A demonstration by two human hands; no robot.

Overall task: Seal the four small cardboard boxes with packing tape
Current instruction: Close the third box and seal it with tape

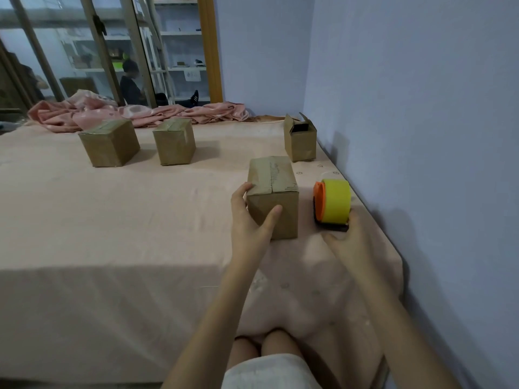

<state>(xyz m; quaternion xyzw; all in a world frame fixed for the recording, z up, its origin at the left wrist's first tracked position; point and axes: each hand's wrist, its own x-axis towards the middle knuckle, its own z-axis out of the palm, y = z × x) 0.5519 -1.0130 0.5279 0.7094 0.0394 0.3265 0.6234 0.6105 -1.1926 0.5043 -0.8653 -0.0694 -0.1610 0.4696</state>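
Cardboard box [272, 196] nearest the person is sitting on the pink sheet [112, 220], at about one o'clock from the knees, its top flaps closed with a worn seam running down the middle. The left hand [251, 220] is gripping its near left corner, thumb lying across the front face and fingers wrapping the left side. At three o'clock from it, just beside, the tape dispenser [332, 202] is standing with a yellow roll and an orange hub; the right hand [351, 238] is clasping its dark base from the near side. At eleven o'clock, two taped boxes [109, 143] [174, 141] are resting well apart. At one o'clock an open-flapped box [300, 140] is standing by the wall [421, 108].
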